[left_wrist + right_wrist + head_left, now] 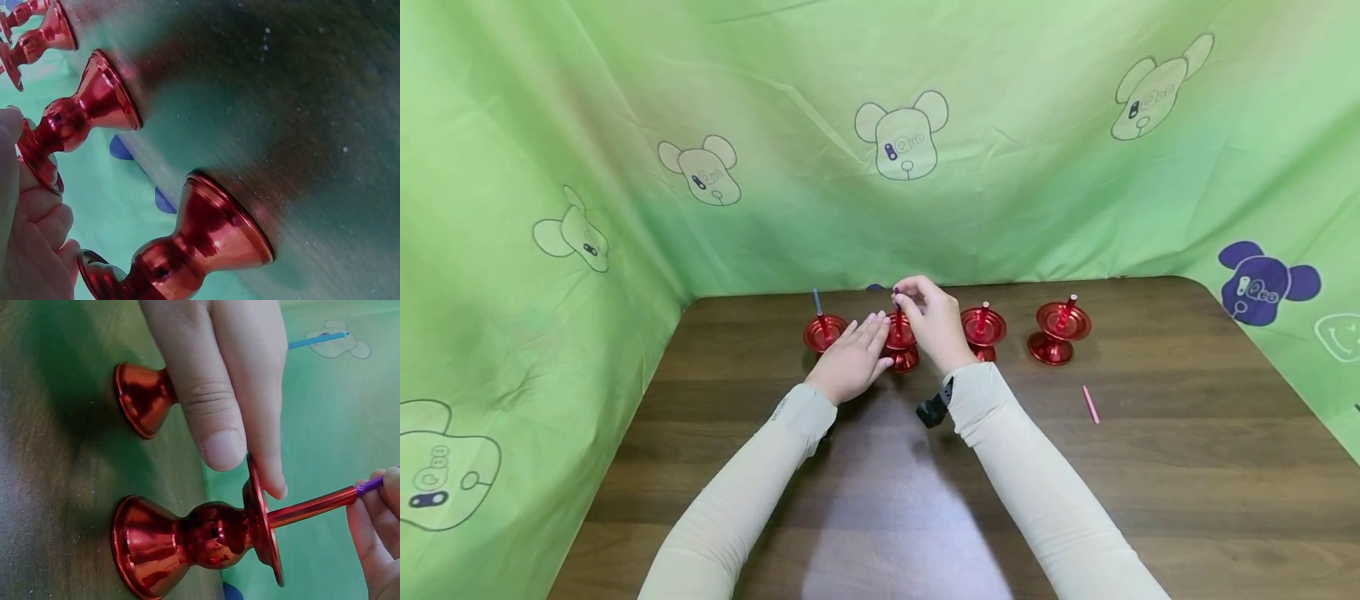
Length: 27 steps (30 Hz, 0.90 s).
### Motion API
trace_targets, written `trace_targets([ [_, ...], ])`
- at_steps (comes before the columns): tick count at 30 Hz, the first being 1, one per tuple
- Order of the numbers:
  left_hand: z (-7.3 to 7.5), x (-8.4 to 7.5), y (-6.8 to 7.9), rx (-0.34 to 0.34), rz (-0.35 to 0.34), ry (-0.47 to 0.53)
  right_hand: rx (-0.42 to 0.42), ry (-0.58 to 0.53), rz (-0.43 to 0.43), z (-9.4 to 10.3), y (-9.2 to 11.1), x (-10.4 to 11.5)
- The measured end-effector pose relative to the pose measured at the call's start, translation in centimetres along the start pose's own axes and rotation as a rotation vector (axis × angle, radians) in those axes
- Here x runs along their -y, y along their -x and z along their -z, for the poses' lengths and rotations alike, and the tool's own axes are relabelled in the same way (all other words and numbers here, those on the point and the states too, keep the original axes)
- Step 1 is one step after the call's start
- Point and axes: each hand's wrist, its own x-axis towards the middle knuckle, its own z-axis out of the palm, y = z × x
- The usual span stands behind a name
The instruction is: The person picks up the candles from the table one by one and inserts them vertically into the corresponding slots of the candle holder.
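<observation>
My left hand reaches over the dish of the second red metal candle holder from the left. In the right wrist view its thumb lies below the dish rim and a finger above it, pinching the rim. From the right, my right hand pinches a thin purple candle-like stick at the top of this holder's upright tube. The stick's lower end meets the tube; the fingers hide much of the rest. To the left, a matching holder bears a thin blue stick.
Right of my hands stand two more red holders, one nearer and one farther, each with a pale tip on its tube. A pink stick lies on the brown table. Green printed cloth hangs behind.
</observation>
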Motion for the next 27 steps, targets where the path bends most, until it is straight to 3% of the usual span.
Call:
trace_targets([
  [13,0.16,-0.06,-0.15,0.018,0.005,-0.016,0.033,0.045,0.022,0.26,-0.17,-0.12],
  [27,0.25,-0.25,-0.04,0.01,0.006,0.003,0.044,0.052,-0.022,0.57,-0.03,-0.02],
])
